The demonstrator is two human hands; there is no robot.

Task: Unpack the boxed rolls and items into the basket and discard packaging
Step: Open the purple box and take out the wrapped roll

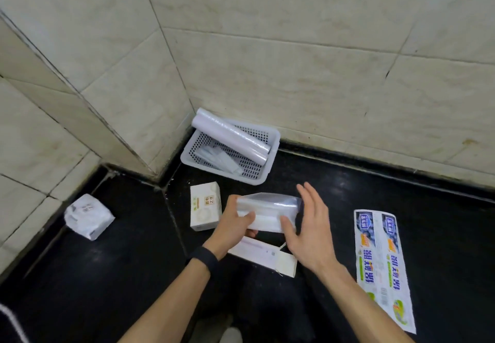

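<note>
Two bare hands work above a black floor in a tiled corner. The left hand (235, 224), with a dark band on its wrist, is closed around the left end of one clear plastic packet (267, 212) held near the middle of the scene. The right hand (308, 232) is spread open at the packet's right end, its thumb touching the packet and its fingers extended.

Far behind, in the corner, one white perforated basket (270, 141) holds two white rolls (230, 135) lying side by side and several flat packets (217, 156).

On the floor lie three boxes: one upright small white box (205, 206) left of the hands, one opened flat box (263, 258) beneath them, and one flattened printed carton (380, 265) to the right. One crumpled wrapped pack (88, 216) sits far left.
</note>
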